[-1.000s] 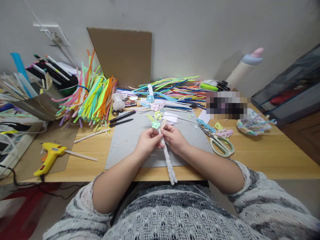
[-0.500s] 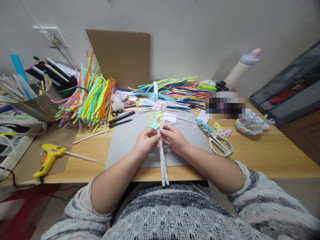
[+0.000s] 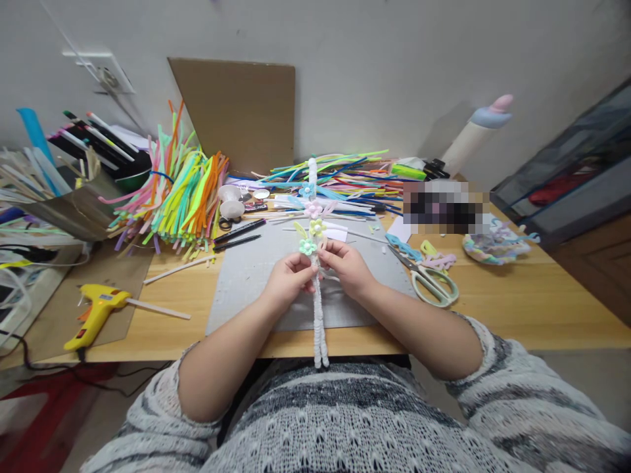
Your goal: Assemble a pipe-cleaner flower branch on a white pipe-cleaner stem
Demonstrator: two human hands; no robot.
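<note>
Both hands, left (image 3: 290,279) and right (image 3: 348,268), pinch the white flowered stem (image 3: 318,315) between them.

mat (image 3: 246,289): on table (image 3: 517,315), centre
hands: left hand (image 3: 288,279) & right hand (image 3: 348,268) over mat, stem (image 3: 318,315) btwn them
glue gun (image 3: 96,312): left of mat
scissors (image 3: 431,281): right of mat
pipe cleaners (image 3: 345,174): behind mat
cardboard (image 3: 234,112): behind, vs wall
</note>
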